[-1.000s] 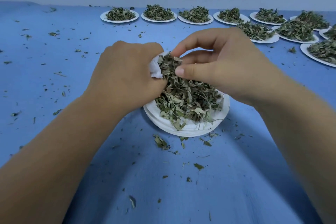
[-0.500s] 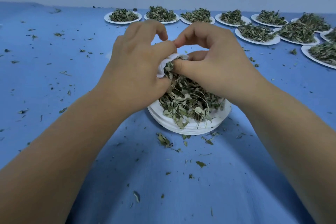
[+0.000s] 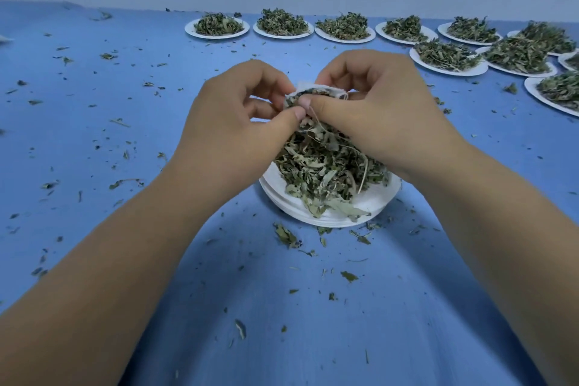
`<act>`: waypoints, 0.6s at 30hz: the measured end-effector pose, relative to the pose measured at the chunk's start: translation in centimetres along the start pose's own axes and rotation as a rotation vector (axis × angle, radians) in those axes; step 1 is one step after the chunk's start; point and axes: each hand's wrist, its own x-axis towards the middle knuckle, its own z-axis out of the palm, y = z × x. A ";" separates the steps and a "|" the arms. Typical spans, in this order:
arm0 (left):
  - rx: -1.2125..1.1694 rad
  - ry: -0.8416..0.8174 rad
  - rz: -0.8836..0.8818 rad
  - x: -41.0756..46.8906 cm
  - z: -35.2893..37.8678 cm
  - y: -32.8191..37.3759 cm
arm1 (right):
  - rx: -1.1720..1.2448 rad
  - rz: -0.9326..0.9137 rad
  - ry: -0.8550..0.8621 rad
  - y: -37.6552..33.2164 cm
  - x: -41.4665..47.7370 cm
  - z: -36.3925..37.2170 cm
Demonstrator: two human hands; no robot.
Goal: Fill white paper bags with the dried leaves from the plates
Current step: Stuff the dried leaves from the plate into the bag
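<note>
A small white paper bag [image 3: 316, 91] is held above a white paper plate [image 3: 380, 202] at the table's centre. My left hand [image 3: 238, 116] pinches the bag's left edge between thumb and fingers. My right hand [image 3: 379, 106] pinches its right edge, thumb at the mouth against the leaves. Dried green leaves fill the bag's open mouth. A heap of dried leaves [image 3: 326, 172] lies on the plate beneath both hands, with some strands hanging from the bag. Most of the bag is hidden behind my fingers.
Several white plates of dried leaves [image 3: 282, 23] line the far edge of the blue table [image 3: 94, 122], and more crowd the right side [image 3: 451, 56]. Leaf crumbs [image 3: 286, 235] are scattered all over the table around the centre plate.
Both hands have lifted the bag slightly and drawn together at its mouth. My right thumb has moved from the leaves on the plate up to the bag's rim.
</note>
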 end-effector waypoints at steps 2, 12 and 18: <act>-0.026 -0.011 -0.011 0.0 0.2 -0.1 | -0.024 0.001 -0.002 0.0 0.0 0.1; 0.071 0.048 -0.003 0.6 0.6 -0.2 | 0.001 0.008 -0.107 -0.4 -0.4 -0.2; 0.045 0.078 -0.042 0.8 0.6 -0.1 | 0.008 0.017 -0.232 -0.7 -0.8 -0.5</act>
